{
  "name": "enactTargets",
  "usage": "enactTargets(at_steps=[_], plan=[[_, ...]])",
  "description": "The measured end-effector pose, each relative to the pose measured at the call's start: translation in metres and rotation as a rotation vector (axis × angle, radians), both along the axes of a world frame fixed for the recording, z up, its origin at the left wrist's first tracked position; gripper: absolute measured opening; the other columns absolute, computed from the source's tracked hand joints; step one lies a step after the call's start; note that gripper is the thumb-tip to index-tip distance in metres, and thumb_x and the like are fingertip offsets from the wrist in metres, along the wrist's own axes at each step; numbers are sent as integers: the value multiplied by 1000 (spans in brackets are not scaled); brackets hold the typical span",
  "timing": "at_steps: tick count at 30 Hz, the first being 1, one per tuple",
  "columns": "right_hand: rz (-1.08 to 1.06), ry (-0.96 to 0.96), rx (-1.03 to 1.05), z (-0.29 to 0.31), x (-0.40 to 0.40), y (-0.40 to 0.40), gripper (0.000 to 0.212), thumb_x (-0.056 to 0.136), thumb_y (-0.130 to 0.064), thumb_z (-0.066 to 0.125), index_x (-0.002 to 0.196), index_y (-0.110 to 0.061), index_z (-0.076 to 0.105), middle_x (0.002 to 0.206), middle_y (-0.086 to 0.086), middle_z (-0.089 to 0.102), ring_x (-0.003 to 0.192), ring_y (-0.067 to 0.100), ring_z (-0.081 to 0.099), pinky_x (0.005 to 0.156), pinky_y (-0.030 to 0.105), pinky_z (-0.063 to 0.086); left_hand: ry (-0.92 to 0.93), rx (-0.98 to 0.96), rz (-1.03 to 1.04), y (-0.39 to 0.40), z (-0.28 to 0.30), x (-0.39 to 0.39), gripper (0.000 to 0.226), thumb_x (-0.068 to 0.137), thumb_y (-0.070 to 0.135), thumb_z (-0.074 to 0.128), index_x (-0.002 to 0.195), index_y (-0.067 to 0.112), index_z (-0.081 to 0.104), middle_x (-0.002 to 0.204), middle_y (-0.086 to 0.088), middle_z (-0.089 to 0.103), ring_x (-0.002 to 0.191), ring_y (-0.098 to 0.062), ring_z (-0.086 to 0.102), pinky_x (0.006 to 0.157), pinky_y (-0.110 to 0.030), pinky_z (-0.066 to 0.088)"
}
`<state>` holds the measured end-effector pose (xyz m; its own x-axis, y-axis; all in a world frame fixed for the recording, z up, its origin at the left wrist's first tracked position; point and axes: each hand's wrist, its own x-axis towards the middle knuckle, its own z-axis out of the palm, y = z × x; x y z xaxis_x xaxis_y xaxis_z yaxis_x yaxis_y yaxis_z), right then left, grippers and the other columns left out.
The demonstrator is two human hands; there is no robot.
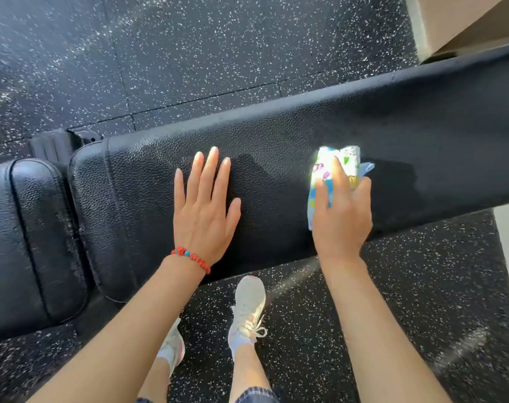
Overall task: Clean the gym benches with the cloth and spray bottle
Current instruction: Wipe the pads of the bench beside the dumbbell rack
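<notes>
My right hand (342,216) is closed around the bunched cloth (334,173), thumb and fingers curled over it and pressing it down onto the long bench pad (276,135), toward the pad's right half. The cloth's patterned folds poke out past my fingertips, toward the pad's far edge. My left hand (202,216) lies flat and open on the same pad, fingers spread, gripping nothing, well apart from the cloth and nearer the pad's left end. I judge I am mid-wipe.

To do it well I would keep the cloth flat under the palm, not balled, and sweep in overlapping passes across the pad's width, working along its length so no strip is skipped. The left hand should brace the pad but lift clear before the cloth reaches that patch. The seat pad (20,228), just past the long pad's left end, and the seam between them need a pass too. I see no spray bottle.
</notes>
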<state>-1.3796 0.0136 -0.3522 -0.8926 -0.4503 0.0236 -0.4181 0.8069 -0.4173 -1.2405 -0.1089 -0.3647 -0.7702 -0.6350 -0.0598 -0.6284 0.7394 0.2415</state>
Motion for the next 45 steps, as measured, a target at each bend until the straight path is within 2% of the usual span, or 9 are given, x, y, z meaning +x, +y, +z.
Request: enactTargets(at_steps=[6,14,19,23,26,29,34,39,45], plan=[[511,251,15,0,2,10,28,81,-17,70,109,-13,68,66,12,56,52,24,52,44,29,47,-79,-4,-16,3,-13,-28,56,92,35,31,142,9,30,151,-13,27,139,-31,21,112,-53,11],[-133,-26,-3,-6,-30,27,37,86,-16,60,123,-17,58,95,21,54,78,36,55,61,33,45,-68,-14,-7,3,-14,-28,57,91,36,31,142,9,30,150,-13,28,139,-31,21,113,-51,10],[309,127,34,-1,14,12,28,79,-11,70,106,-10,69,70,16,56,54,26,53,45,29,47,-65,-26,-7,3,-15,-28,57,91,35,32,142,8,29,150,-14,28,138,-32,21,113,-50,7],[427,250,167,3,-26,25,19,85,-9,61,102,-12,69,68,10,55,55,23,48,46,28,42,-61,-33,-6,2,-8,-28,57,91,35,33,142,9,28,150,-14,28,139,-32,20,113,-50,7],[142,111,230,4,-57,20,35,96,-9,35,111,-15,66,94,11,65,73,27,53,58,30,42,-67,-30,-2,2,-7,-28,57,91,35,34,142,9,28,150,-14,28,139,-32,20,113,-50,8],[-148,35,19,10,-53,3,33,84,-12,56,116,-17,64,92,18,58,72,31,56,55,26,38,-62,-21,8,3,-5,-30,56,91,33,35,140,8,32,149,-15,31,137,-33,23,112,-52,10],[330,75,227,5,-31,-23,46,101,-19,17,126,-21,55,109,4,65,82,22,51,67,23,38,-2,22,98,14,4,-52,55,88,31,38,136,4,38,146,-18,34,136,-33,24,111,-52,10],[546,210,87,8,-68,-12,31,96,-13,39,112,-14,66,74,9,63,58,22,52,50,29,43,21,25,93,32,4,-90,55,88,30,38,137,4,37,146,-18,35,136,-33,25,111,-52,12],[36,21,26,7,-162,20,35,91,-25,55,126,-21,57,103,23,54,89,39,56,64,41,45,-86,-15,90,50,-3,-104,57,88,32,36,140,7,33,148,-15,31,137,-33,24,111,-53,13]])
